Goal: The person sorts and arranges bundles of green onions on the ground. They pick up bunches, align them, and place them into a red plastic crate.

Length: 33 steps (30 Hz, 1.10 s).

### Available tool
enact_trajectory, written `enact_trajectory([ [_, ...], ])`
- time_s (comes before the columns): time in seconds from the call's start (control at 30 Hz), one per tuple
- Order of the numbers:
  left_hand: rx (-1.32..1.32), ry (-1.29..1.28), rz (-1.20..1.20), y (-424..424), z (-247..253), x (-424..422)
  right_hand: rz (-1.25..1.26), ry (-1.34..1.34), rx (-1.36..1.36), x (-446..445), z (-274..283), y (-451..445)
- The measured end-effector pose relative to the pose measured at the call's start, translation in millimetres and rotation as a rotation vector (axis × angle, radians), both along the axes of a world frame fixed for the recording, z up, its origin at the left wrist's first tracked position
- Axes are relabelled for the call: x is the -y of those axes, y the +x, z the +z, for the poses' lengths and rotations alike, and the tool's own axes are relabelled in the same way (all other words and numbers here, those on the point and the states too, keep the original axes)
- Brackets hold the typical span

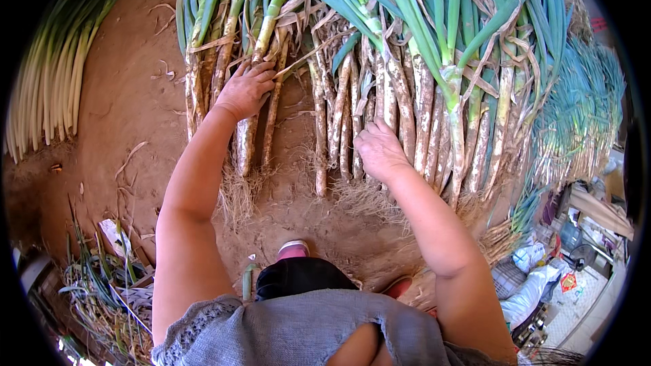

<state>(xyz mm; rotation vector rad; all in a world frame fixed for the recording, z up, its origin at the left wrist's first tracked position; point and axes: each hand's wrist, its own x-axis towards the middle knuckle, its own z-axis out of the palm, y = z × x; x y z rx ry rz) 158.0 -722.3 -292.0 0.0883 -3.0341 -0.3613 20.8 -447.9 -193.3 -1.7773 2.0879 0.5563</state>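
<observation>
Soil-stained Welsh onions [422,101] lie side by side on the ground before me, green leaves away from me and roots [239,198] towards me. My left hand [246,89] lies across a thick onion stalk [245,145] in the left group, its fingers curled over the upper shaft. A thinner stalk [273,117] is just right of that hand. My right hand [381,150] is bent into a loose fist against the stalks of the larger right group. Its fingertips are hidden, so I cannot see whether it grips one.
Cleaned onions with pale shafts [56,91] lie at far left. Leaf waste [101,284] is heaped at lower left. Another onion pile [580,117] stands at right, above a crate [508,277] and plastic bags [534,290]. My shoe [294,248] is on the bare earth [305,218].
</observation>
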Motion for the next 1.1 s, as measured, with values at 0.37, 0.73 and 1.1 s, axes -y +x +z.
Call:
enact_trajectory([
  [0.37,0.466,0.074,0.344,18,22,-110,-0.857,-0.218,0.160,44,-59,60],
  [0.73,0.259,0.098,0.488,49,-18,-145,-1.286,-0.188,0.544,61,-29,34],
  [1.1,0.145,0.886,0.806,-72,-22,-146,-1.618,-0.520,1.554,7,-8,4],
])
